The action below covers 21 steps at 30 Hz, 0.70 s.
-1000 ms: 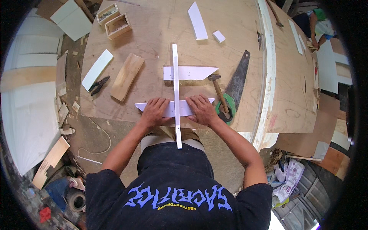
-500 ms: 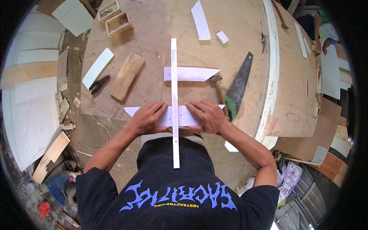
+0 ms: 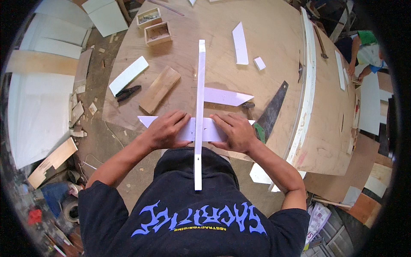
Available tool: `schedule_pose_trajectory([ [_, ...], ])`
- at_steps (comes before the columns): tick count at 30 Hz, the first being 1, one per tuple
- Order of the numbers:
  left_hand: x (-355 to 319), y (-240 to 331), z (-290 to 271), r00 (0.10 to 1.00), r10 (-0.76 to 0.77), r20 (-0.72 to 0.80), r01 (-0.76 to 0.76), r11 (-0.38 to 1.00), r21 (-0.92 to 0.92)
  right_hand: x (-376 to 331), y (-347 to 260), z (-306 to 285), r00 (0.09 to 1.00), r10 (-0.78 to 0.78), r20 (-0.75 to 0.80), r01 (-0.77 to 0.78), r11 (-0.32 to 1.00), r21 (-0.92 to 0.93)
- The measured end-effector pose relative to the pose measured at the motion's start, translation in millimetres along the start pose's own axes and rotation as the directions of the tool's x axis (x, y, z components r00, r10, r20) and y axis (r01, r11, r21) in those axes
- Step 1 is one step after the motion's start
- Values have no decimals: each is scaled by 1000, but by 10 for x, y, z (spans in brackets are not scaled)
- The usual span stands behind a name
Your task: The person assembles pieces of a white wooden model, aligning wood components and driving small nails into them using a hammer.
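Observation:
Both hands grip a short white board (image 3: 209, 130) with slanted ends, held in front of my body at the table's near edge. A long narrow white strip (image 3: 200, 85) crosses its middle, running from over the table back toward my shirt. My left hand (image 3: 169, 130) is closed round the board left of the strip, thumb on the near edge. My right hand (image 3: 233, 132) holds it the same way on the right. Small dark holes show in the board. Just beyond lies another white slant-ended board (image 3: 229, 97), partly hidden behind the strip.
On the wooden table (image 3: 265, 47) lie a handsaw (image 3: 274, 107), a hammer (image 3: 248, 105), black pliers (image 3: 128, 93), a wooden block (image 3: 159, 89) and white offcuts (image 3: 240, 44). Two small wooden boxes (image 3: 158, 34) stand far left. At far right, another person's hands (image 3: 357, 73) work near the table.
The view has swung left, so the table and its tools sit farther right and lower. Both hands keep their grip on the board, which stays in front of my body.

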<state>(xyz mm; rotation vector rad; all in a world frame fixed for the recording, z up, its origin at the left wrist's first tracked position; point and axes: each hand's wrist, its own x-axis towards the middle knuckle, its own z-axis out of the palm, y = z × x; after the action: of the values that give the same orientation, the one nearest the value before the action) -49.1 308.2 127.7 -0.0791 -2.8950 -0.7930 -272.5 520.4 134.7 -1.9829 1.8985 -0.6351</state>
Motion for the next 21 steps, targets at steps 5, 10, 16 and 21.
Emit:
schedule_pose_trajectory([
  [5, 29, -37, -156, 999, 11, -40, -9, 999, 51, 172, -16, -82, 998, -28, -57, 28, 1000, 6],
  [10, 37, -70, -223, 998, 21, -52, -18, 998, 57, 245, -69, -139, 997, -20, -69, 20, 1000, -7],
  [16, 38, -90, -280, 995, 97, -38, -94, 993, 67, 162, -234, -118, 992, 43, -118, -48, 998, -41],
  [21, 164, -65, -471, 991, 105, 87, -116, 984, 133, 85, -355, -69, 966, 101, -239, -119, 991, -66],
])
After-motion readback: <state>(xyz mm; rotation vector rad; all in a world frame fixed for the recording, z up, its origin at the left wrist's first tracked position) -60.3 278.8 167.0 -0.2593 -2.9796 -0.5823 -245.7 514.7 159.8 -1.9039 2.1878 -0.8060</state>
